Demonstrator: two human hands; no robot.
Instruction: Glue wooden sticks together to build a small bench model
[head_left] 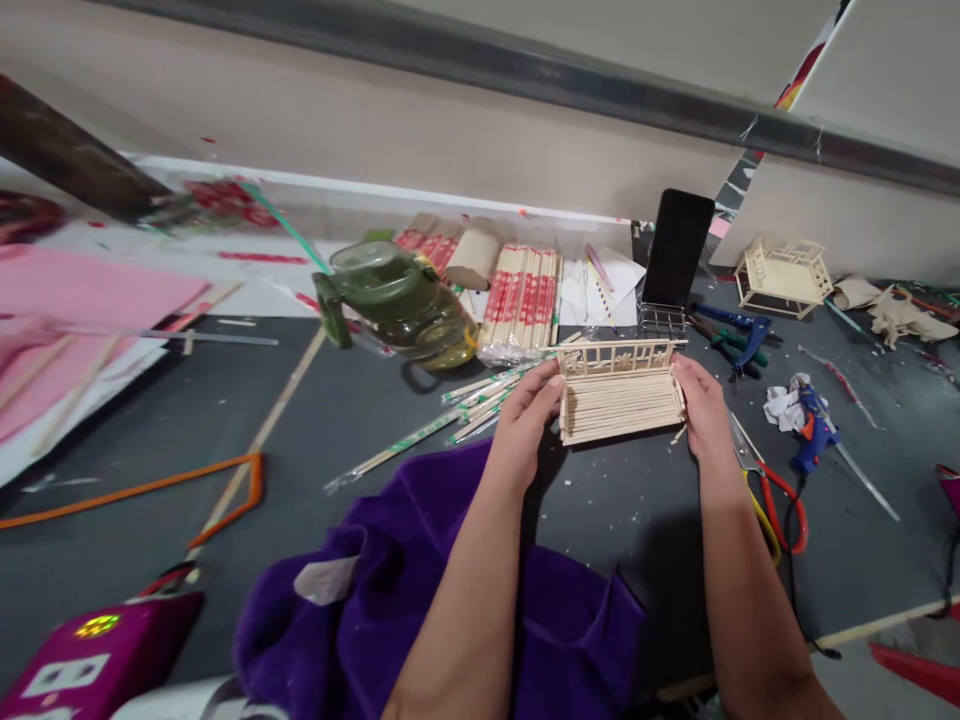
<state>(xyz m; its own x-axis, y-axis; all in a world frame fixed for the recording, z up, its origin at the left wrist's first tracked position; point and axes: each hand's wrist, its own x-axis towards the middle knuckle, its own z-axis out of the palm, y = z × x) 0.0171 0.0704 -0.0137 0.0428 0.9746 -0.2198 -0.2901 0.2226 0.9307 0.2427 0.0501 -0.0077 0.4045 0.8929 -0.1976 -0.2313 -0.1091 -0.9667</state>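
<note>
A small wooden stick model (621,402) is held up between both hands over the dark table. It has a floor of parallel sticks and a low lattice railing along its far side. My left hand (527,415) grips its left end, thumb near the railing's corner. At the right end, my right hand (703,408) has its fingers closed round the edge. A purple cloth (375,590) lies beneath my left forearm. Wrapped chopsticks (480,405) are scattered to the left of the model. Another finished-looking stick model (786,280) stands at the back right.
A green jug (401,305) and chopstick packs (523,300) stand behind. A black phone (677,250) leans on a wire stand. Blue-handled pliers (742,335), a blue glue gun (814,430) and red-handled scissors (784,505) lie right. A magenta box (112,650) is front left.
</note>
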